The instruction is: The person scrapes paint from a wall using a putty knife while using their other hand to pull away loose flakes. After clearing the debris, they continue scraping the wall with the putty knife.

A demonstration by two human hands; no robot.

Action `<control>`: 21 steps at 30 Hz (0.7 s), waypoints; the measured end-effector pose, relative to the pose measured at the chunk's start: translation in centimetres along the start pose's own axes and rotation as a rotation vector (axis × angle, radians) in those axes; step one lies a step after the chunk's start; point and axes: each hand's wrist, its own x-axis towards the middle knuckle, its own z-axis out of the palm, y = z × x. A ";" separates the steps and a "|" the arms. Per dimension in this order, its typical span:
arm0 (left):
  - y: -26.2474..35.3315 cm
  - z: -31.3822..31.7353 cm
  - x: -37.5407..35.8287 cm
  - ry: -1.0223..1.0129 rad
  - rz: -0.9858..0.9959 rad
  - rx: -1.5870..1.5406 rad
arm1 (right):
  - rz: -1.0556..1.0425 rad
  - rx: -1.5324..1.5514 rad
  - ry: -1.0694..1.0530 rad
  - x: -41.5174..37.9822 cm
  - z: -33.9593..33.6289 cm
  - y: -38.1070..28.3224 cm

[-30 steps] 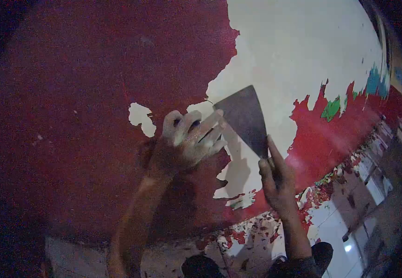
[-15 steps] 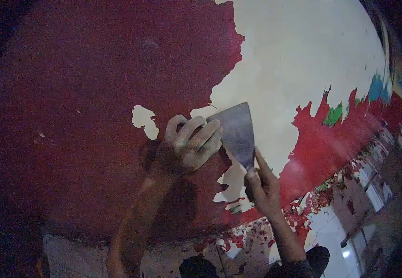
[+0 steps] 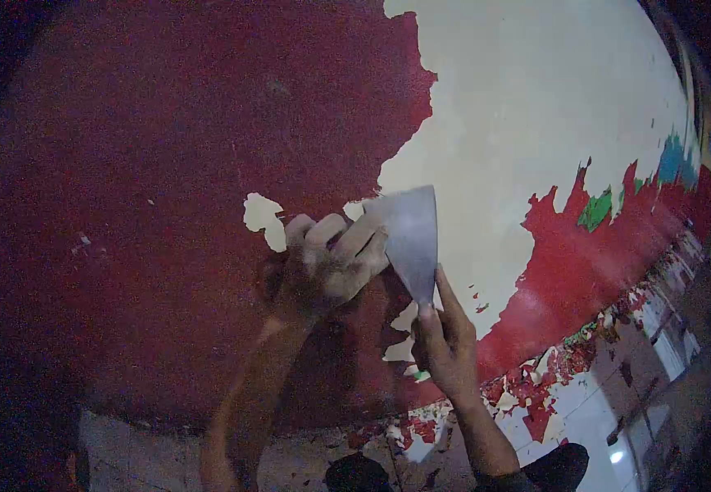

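Observation:
A paint scraper with a wide grey metal blade lies against the wall where red paint meets a bare cream patch. My right hand is closed round its handle from below, index finger stretched along the lower edge of the blade. My left hand has its fingers curled, with the fingertips on the left edge of the blade. Whether a flap of paint is also between them is hidden. Left of that hand is a small cream spot in the red paint.
Blue paint and green paint show at the right, above a red strip low on the wall. Fallen paint flakes lie along the wall's foot on the tiled floor. A dark rounded shape is at the bottom.
The scraper's handle has swung left with my right hand, so the blade stands more upright. My left hand stays at its edge. Small red specks now show on the cream patch to the right.

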 end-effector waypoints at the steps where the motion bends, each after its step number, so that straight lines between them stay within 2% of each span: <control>1: 0.0 -0.1 0.6 0.032 0.034 0.047 | 0.013 -0.022 -0.003 0.3 0.0 -0.6; 7: -0.3 -0.1 1.1 0.133 -0.174 0.055 | -0.054 0.026 0.014 -0.1 0.3 0.5; 10: -0.6 0.0 1.9 0.193 -0.315 -0.117 | -0.069 -0.077 0.003 0.7 0.7 -0.1; 13: -2.6 -2.6 2.0 -0.088 -0.281 -0.052 | 0.036 -0.035 -0.041 -0.6 0.3 1.2; 16: -3.5 -3.5 2.9 -0.204 -0.237 0.162 | -0.151 -0.051 0.025 1.6 2.1 -0.6; 19: -3.9 -3.2 2.4 -0.095 -0.343 0.059 | -0.163 0.018 0.033 2.1 3.2 -2.0; 21: -3.7 -3.7 2.3 -0.146 -0.341 0.035 | -0.133 0.022 0.041 0.7 2.7 0.4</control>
